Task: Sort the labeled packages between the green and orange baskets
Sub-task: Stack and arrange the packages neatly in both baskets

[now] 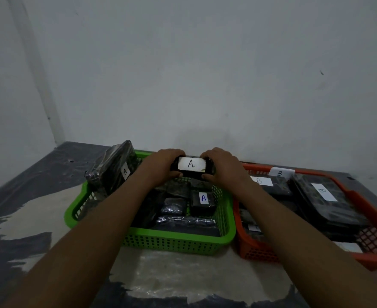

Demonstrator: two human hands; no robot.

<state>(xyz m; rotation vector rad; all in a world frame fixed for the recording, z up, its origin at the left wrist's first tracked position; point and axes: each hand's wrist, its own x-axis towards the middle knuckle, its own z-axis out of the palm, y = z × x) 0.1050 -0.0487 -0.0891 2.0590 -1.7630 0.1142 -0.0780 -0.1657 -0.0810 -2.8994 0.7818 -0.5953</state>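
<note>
Over the far edge of a green slotted plastic basket (178, 237), left hand (161, 166) and right hand (222, 168) grip a black wrapped package (194, 174), A label (191, 163) upward, apparently for reading.

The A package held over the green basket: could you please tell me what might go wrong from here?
The A package is pinched only at its ends by the left hand and right hand, so it might slip. The tall package leaning on the green basket's far left corner could topple out if jolted. The orange basket sits close beside, inviting a misdrop.
</note>
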